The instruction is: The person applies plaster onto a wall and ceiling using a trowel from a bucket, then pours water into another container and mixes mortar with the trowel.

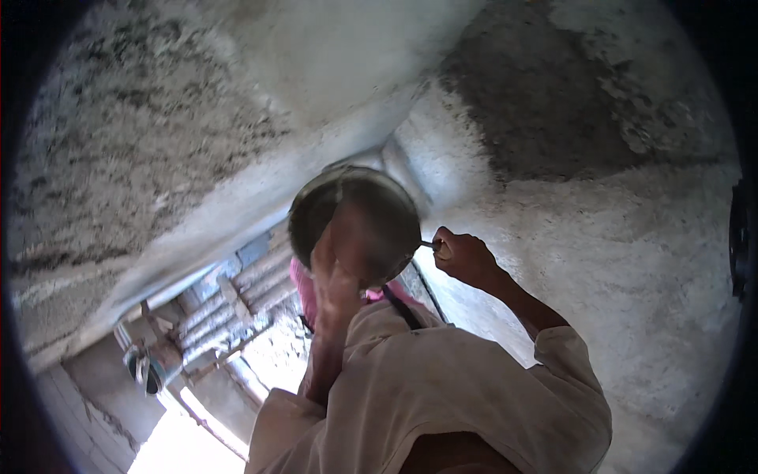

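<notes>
A round, dark, shallow pan (pixel 305 215) is in front of my chest, tilted so that its inside shows. My left hand (pixel 345 249) reaches up over the pan's inside; its fingers are smeared by motion, and I cannot tell whether they hold anything. A dark blurred patch lies beside them within the pan. My right hand (pixel 464 257) is closed in a fist at the pan's right side. From it a thin metal shank (pixel 429 244) runs to the rim. Whether the shank belongs to the pan or to a tool in it, I cannot tell.
Rough grey plaster (pixel 126 134) covers the surface at upper left. A dark, damp-looking patch (pixel 545 103) marks the pale wall (pixel 624 261) on the right. Wooden planks (pixel 237 296) and a bright opening (pixel 189 442) are at lower left. Pink cloth (pixel 303 288) shows behind my left arm.
</notes>
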Available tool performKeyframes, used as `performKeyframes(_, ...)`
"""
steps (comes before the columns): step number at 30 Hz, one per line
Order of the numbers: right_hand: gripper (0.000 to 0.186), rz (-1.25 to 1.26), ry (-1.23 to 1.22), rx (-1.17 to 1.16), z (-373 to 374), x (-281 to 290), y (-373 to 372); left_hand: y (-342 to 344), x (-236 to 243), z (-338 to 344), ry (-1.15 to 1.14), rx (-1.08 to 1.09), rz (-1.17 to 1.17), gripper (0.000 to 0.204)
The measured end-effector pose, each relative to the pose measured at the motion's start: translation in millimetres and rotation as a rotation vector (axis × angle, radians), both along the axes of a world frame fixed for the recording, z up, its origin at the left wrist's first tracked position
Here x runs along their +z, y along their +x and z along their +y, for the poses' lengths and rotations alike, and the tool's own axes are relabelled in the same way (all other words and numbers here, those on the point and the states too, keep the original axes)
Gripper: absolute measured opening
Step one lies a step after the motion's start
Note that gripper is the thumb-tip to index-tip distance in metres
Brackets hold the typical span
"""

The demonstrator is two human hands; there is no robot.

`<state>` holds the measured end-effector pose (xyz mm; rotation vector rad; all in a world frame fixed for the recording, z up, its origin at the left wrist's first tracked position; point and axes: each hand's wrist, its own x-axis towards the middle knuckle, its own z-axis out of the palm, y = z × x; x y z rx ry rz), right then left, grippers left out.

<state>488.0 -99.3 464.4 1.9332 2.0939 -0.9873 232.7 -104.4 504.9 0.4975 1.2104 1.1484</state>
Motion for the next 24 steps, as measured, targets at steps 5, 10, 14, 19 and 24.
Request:
performKeyframes(5, 0.031, 0.137, 0.096, 0.075, 20, 93, 28, -1, 1, -3, 0.002, 0.159, 0.012, 0.045)
performKeyframes(10, 0.031, 0.424, 0.318, 0.416, 37, 231, 31, -15, -32, -23, -0.054, 0.32, 0.091, 0.047)
performKeyframes(14, 0.035, 0.786, 0.111, 0.557, 64, 288, 48, -25, -50, -37, 0.146, 0.398, 0.123, 0.031)
performKeyframes(19, 0.046, 0.886, 0.099, -0.343, 87, 256, 148, -22, -11, -24, -0.11, 0.312, 0.273, 0.034)
performKeyframes(24, 0.053, 0.447, 1.06, -0.791, -9, 293, 304, -29, 2, -35, -0.092, 0.315, 0.233, 0.027)
